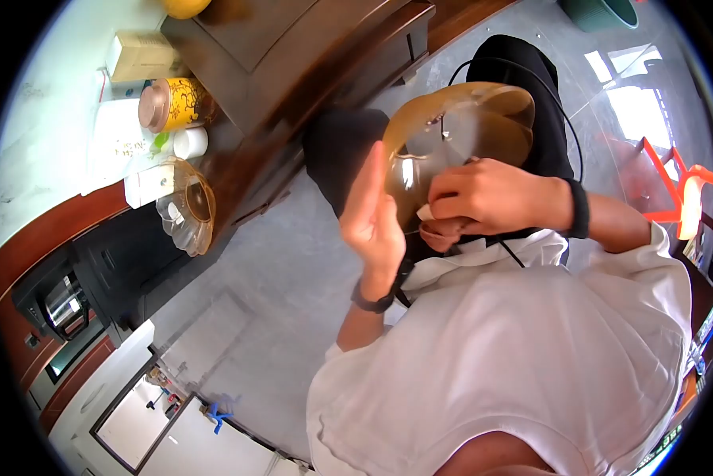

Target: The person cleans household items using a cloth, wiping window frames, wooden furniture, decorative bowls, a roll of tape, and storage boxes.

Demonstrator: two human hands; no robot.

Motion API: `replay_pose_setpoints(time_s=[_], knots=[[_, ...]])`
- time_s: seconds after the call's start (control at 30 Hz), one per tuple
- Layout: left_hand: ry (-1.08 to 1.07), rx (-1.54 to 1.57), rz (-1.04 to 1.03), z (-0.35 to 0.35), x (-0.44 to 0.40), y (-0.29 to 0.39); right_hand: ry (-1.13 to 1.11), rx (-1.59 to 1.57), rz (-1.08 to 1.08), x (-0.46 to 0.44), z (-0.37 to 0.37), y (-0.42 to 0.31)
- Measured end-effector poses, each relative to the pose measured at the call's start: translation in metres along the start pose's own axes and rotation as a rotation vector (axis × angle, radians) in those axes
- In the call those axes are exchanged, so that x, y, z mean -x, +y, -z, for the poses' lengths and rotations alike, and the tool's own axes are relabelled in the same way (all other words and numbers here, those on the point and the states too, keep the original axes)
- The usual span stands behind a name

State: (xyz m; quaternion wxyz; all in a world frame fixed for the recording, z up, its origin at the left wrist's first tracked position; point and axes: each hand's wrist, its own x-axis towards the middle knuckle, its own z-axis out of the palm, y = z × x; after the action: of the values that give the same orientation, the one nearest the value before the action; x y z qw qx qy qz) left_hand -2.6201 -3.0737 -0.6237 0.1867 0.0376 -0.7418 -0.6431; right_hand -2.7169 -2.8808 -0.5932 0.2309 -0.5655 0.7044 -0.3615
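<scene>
This looks like a home, though which room is hard to say. On the left, a yellow patterned canister (184, 105), a white cup (190, 143) and a clear fluted bowl (179, 225) sit together like household things. At the far side stands polished dark wooden furniture (293, 44). Grey tiles (245, 317) cover the floor, with a green tub (602, 13) far right and an orange-red plastic stool (674, 190) on the right

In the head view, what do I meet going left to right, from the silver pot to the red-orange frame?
Silver pot → clear scalloped bowl → left hand → amber bowl → black band on the right wrist → red-orange frame.
</scene>
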Motion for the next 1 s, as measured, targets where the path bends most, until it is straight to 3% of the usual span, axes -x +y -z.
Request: replay_pose_setpoints(time_s=[0.1, 0.23, 0.27, 0.3, 0.43, 0.53, 0.7, 0.77, 0.8, 1.0], knots=[[-0.103, -0.254, -0.293, 0.029, -0.006, 0.009, 0.164, -0.142, 0.262, 0.014, 0.040, -0.019], [-0.149, -0.253, -0.539, 0.044, 0.016, 0.015, 0.723, -0.305, 0.398, 0.007, 0.068, -0.038], [-0.192, -0.119, -0.606, 0.042, 0.018, 0.017, 0.877, -0.288, 0.407, 0.004, 0.065, -0.035], [-0.221, -0.141, -0.605, 0.040, 0.024, 0.022, 0.828, -0.254, 0.363, 0.009, 0.071, -0.027], [-0.279, -0.257, -0.520, 0.034, 0.051, 0.024, 0.122, -0.082, 0.128, 0.029, 0.066, -0.015], [-0.283, -0.269, -0.437, 0.031, 0.056, 0.020, 0.161, -0.081, 0.204, 0.025, 0.051, -0.023], [-0.353, -0.267, -0.510, 0.024, 0.050, 0.023, 0.345, 0.110, 0.284, 0.007, 0.018, -0.049], [-0.363, -0.224, -0.450, 0.022, 0.051, 0.026, 0.303, 0.146, 0.260, -0.002, 0.019, -0.042], [-0.376, -0.197, -0.377, 0.022, 0.051, 0.029, 0.342, 0.123, 0.202, -0.007, 0.018, -0.035], [-0.387, -0.314, -0.625, 0.023, 0.057, 0.022, 0.178, 0.004, -0.170, 0.023, 0.015, 0.012]])
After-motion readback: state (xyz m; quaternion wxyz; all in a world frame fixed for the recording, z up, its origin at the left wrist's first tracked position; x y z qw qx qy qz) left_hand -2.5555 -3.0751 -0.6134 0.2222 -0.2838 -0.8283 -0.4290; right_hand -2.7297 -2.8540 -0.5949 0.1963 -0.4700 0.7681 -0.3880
